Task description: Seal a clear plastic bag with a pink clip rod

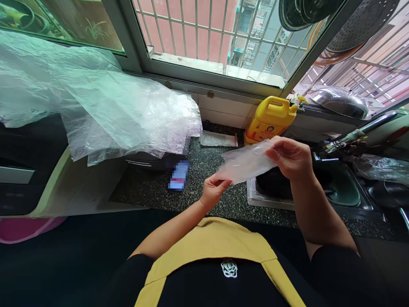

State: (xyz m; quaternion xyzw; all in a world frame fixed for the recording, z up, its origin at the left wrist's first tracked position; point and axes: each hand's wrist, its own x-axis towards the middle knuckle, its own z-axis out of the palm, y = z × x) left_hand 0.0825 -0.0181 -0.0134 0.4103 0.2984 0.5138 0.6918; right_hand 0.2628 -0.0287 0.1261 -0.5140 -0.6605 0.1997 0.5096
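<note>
A translucent plastic bag [244,165] is stretched between my two hands above the speckled counter [204,164]. My left hand [214,188] pinches its lower left end. Its upper right end is in the fingers of my right hand [291,157], which is raised near the sink. Behind the bag stands a big yellow jug [271,117] with a pump top. A flat clear packet [219,139] with a red edge lies on the counter by the wall, apart from both hands.
Clear plastic sheeting [134,111] covers things on the left. A blurred-out blue-white item [179,175] lies on the counter. To the right are the dark sink [345,183], a tap [338,145] and a metal lid [340,102]. A pink basin [28,229] is low at left.
</note>
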